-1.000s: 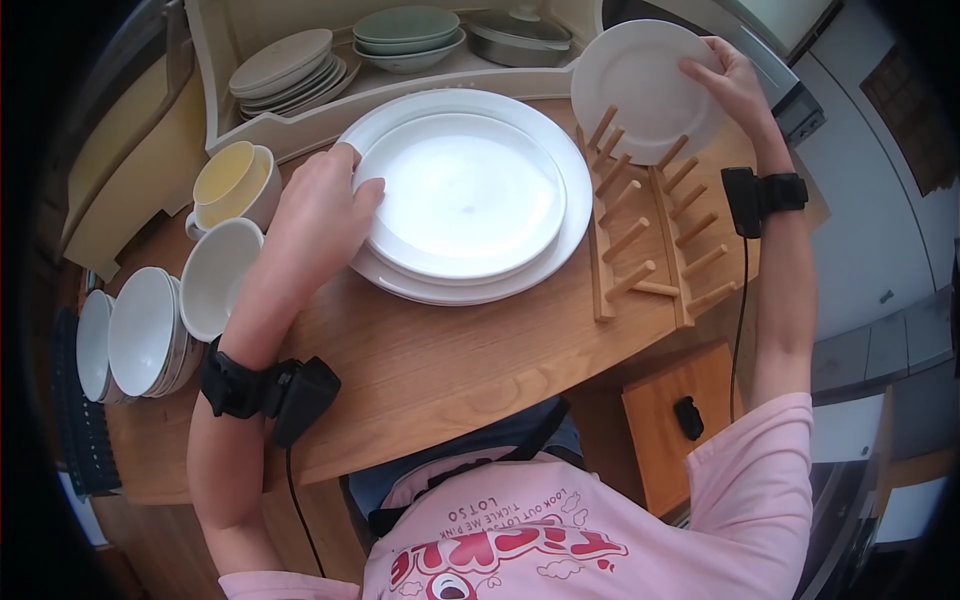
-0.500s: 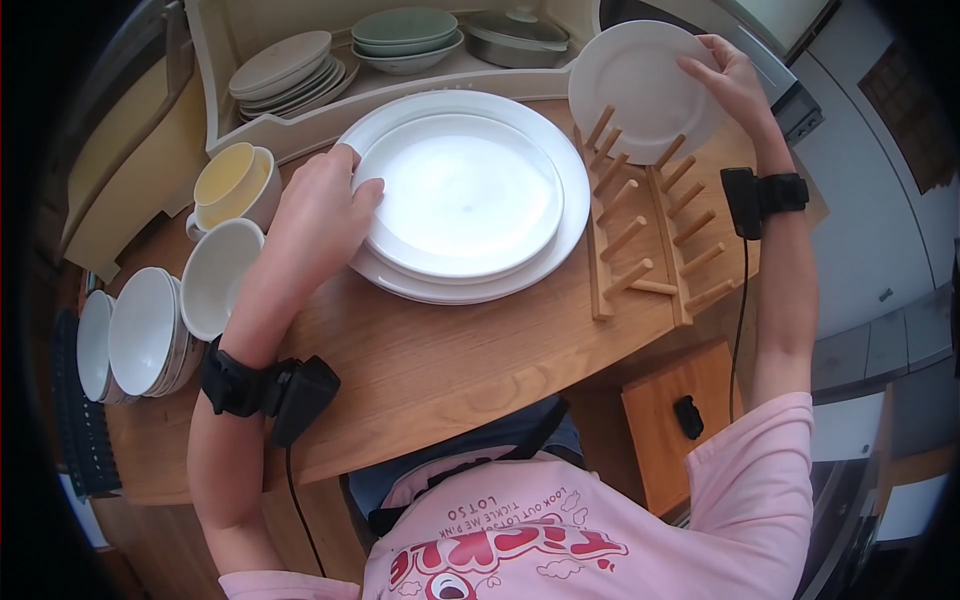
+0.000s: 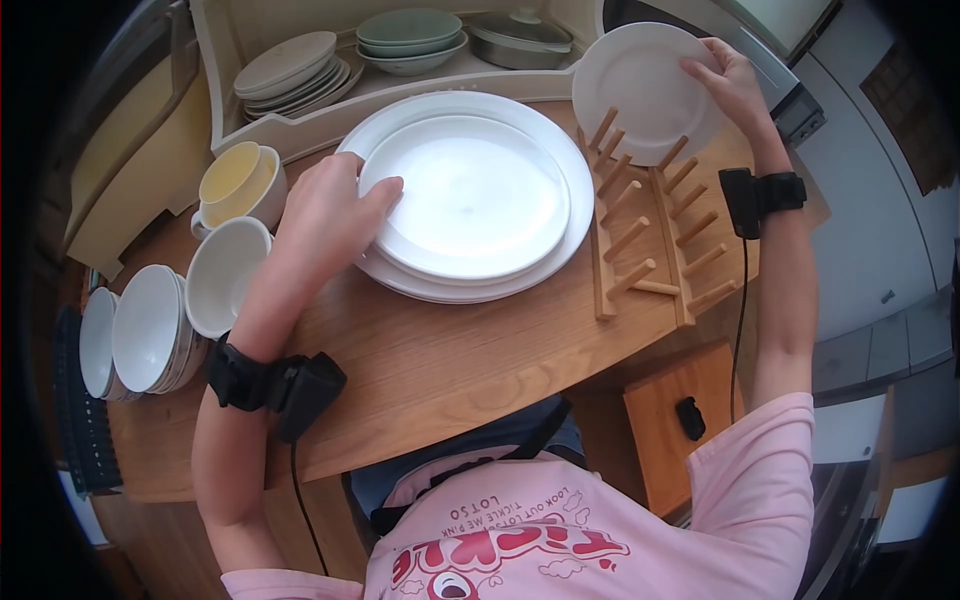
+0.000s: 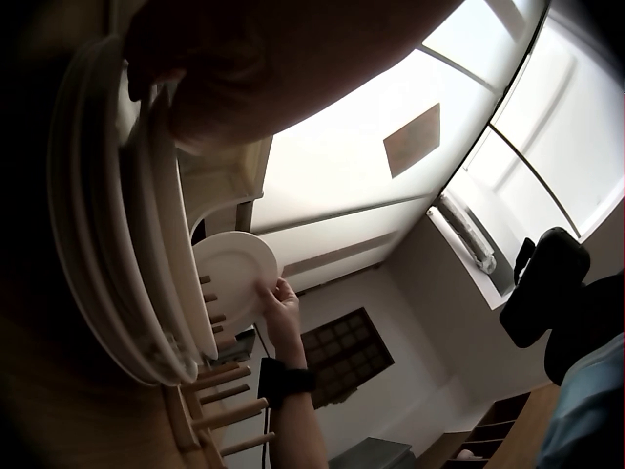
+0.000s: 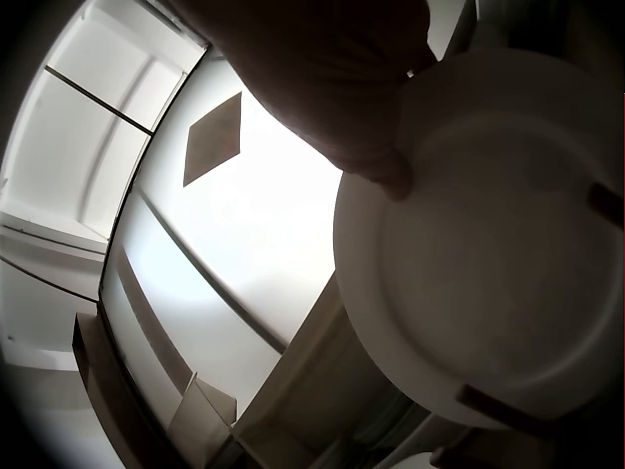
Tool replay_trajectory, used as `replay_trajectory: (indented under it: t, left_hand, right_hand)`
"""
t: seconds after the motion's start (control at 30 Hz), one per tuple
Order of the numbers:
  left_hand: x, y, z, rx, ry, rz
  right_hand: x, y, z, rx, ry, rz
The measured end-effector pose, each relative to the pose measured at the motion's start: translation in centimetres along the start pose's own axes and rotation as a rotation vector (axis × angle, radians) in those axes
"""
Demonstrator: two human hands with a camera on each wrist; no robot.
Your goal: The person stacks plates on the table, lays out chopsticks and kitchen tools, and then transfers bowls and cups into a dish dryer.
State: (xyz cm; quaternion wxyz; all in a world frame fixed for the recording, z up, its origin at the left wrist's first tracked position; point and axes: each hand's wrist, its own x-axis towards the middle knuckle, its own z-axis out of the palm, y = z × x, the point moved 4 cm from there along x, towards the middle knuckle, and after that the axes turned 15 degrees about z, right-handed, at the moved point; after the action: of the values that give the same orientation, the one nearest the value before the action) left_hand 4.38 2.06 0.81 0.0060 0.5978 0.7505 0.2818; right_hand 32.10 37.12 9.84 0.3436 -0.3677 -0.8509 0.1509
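My right hand pinches the upper right rim of a round white plate, thumb on its face. The plate stands nearly upright at the far end of a wooden peg dish rack, its lower edge among the pegs. To the left, a smaller oval white plate lies on top of larger white plates. My left hand grips the left rim of this top plate, thumb over the edge and fingers partly hidden. In the left wrist view, the stacked plates show edge-on beneath the hand.
White bowls and yellow-lined cups line the table's left side. Behind, a cream shelf holds stacked plates, green bowls and a lidded pan. The wooden tabletop ends in front of my body.
My left thumb has slid a little further right over the top plate's rim, and that plate has shifted slightly right. The right hand and its plate stay nearly still.
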Motion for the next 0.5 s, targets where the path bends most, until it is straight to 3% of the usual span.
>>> replay_trajectory:
  t: [0.5]
  left_hand:
    - [0.24, -0.39, -0.14, -0.173, -0.031, -0.122]
  right_hand:
    - [-0.82, -0.23, 0.2, -0.021, 0.044, 0.011]
